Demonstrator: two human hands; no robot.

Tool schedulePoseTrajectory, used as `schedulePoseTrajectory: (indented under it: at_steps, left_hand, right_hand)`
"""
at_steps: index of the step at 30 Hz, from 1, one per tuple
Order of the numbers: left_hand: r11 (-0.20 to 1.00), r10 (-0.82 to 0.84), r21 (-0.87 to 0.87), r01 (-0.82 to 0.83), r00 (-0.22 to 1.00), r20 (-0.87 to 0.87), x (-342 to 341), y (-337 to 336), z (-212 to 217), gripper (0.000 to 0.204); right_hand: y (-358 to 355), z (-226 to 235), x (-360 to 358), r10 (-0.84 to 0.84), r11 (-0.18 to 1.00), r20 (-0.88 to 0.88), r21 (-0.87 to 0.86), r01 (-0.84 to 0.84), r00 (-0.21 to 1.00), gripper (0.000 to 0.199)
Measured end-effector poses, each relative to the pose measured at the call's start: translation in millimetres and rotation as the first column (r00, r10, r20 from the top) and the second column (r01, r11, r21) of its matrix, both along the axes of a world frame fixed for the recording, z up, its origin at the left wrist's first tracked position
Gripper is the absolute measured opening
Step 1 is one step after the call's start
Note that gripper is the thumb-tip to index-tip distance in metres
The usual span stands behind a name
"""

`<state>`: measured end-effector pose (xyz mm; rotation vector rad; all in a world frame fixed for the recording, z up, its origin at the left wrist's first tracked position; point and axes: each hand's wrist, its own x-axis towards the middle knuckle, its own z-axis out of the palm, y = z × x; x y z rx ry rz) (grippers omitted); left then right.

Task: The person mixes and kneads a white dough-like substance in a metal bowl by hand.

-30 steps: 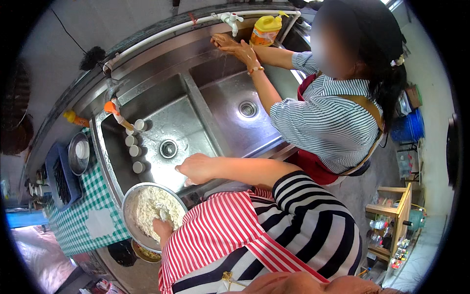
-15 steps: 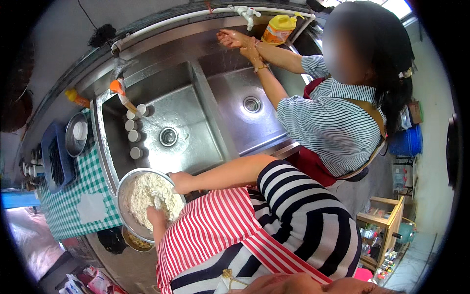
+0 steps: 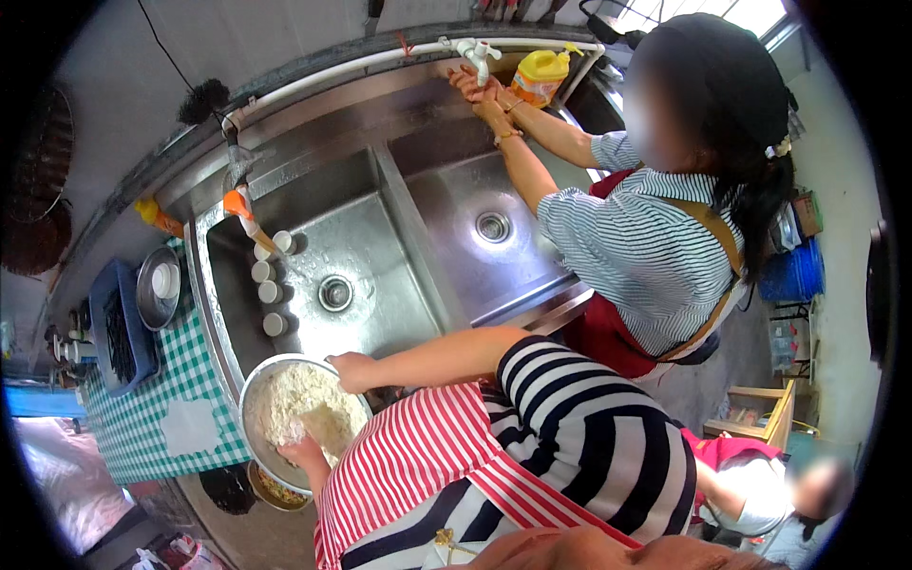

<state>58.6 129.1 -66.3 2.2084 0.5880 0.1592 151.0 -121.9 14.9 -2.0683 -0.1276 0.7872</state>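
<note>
A metal bowl (image 3: pixel 249 404) of pale, crumbly flour (image 3: pixel 302 394) rests at the near left edge of the sink, close against my red-and-white striped apron. My right hand (image 3: pixel 353 372) grips the bowl's right rim, fingers closed over it. Inside the bowl, my left hand (image 3: pixel 304 454) is sunk in the flour. Its fingers are coated, partly buried and smeared by motion, so their shape does not show.
Beyond the bowl is a two-basin steel sink (image 3: pixel 399 237) with several white cups (image 3: pixel 270 293) under a tap (image 3: pixel 237 201). A co-worker (image 3: pixel 655 256) holds both hands beneath another tap (image 3: pixel 478 57), beside a yellow jug (image 3: pixel 541 76). Left, a checked cloth (image 3: pixel 157 418) bears a blue basket (image 3: pixel 142 356).
My left hand has shifted within the flour, while my right hand keeps its grip on the bowl. The co-worker's hands have moved toward the tap. Another person has appeared at the lower right.
</note>
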Motion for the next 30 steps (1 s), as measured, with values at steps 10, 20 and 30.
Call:
schedulePoseTrajectory:
  at_steps: [10,20,30]
  left_hand:
    - [0.9,-0.014,0.382,0.208,0.892,-0.453,15.1,5.4,15.2,0.059]
    - [0.834,-0.225,0.387,0.393,0.883,-0.412,66.8,-13.6,22.0,0.049]
    - [0.25,-0.583,0.175,0.952,0.292,-0.759,23.7,-10.7,-21.1,0.031]
  right_hand:
    - [15.5,-20.5,29.3,0.142,0.99,0.011,-0.025,-0.141,0.99,0.048]
    - [16.7,-8.8,31.9,-0.079,0.995,0.103,-0.055,0.085,0.992,0.044]
    - [3.6,-12.0,42.4,-0.09,0.995,0.19,-0.023,0.096,0.978,0.044]
